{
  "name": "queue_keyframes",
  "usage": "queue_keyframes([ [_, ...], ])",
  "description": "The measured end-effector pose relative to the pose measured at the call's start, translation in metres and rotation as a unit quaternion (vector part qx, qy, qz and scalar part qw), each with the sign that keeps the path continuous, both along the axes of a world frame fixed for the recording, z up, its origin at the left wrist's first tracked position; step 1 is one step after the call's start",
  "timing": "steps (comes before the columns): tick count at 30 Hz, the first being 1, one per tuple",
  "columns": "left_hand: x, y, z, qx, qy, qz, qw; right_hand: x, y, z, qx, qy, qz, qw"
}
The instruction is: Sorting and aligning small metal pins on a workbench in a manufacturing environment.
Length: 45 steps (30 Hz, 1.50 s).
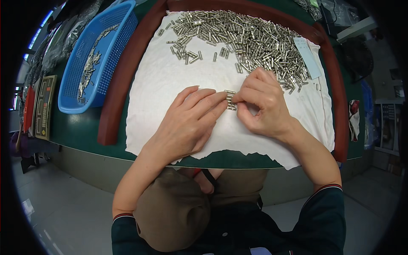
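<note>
On the white cloth, between my hands, lies a short row of small silvery metal rods (230,100) set side by side. My left hand (189,117) rests on the cloth with its fingers stretched out, the fingertips touching the left side of the row. From the other side my right hand (264,105) reaches in, thumb and forefinger pinched close together at the row's right edge. Its fingertips partly cover the rods there, so I cannot tell exactly how many it grips. Beyond my hands spreads a large loose pile of similar metal rods (263,40).
The white cloth (170,76) lies on a green table (72,131), framed by dark red raised edging (123,89) at left, back and right. A blue perforated basket (112,55) with metal pieces stands at left. A pale blue paper slip (307,57) lies beside the pile.
</note>
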<state>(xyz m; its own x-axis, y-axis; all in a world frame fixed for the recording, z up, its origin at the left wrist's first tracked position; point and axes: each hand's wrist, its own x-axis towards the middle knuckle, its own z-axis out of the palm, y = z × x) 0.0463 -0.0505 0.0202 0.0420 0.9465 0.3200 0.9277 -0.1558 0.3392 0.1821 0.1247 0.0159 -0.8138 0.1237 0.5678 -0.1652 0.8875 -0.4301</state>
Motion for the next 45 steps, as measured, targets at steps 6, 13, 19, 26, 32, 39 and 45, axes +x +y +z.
queue_keyframes([
  [6,0.0012,-0.0003,0.0026,-0.021,-0.017,0.005,1.000,-0.0003,-0.0007,-0.0024,0.006,0.005,-0.009,1.000],
  [13,-0.0007,-0.0008,0.0025,-0.015,-0.021,0.005,1.000,-0.0011,-0.0002,-0.0032,0.004,0.014,-0.039,0.999],
  [19,-0.0013,-0.0001,0.0009,-0.002,-0.023,0.003,1.000,-0.0013,0.0000,-0.0035,0.002,0.015,-0.040,0.999],
  [26,-0.0018,-0.0002,-0.0008,0.008,-0.010,-0.002,1.000,-0.0010,-0.0007,-0.0037,0.002,0.012,-0.042,0.999],
  [32,-0.0017,-0.0003,0.0011,0.022,-0.004,-0.006,1.000,-0.0005,-0.0012,-0.0034,0.004,0.009,-0.021,1.000],
  [39,-0.0017,-0.0009,0.0006,0.024,-0.014,-0.015,0.999,0.0007,-0.0009,0.0005,0.011,0.007,0.004,1.000],
  [45,-0.0026,-0.0019,-0.0003,0.021,-0.015,-0.021,0.999,0.0002,-0.0013,0.0003,0.002,0.010,0.017,1.000],
])
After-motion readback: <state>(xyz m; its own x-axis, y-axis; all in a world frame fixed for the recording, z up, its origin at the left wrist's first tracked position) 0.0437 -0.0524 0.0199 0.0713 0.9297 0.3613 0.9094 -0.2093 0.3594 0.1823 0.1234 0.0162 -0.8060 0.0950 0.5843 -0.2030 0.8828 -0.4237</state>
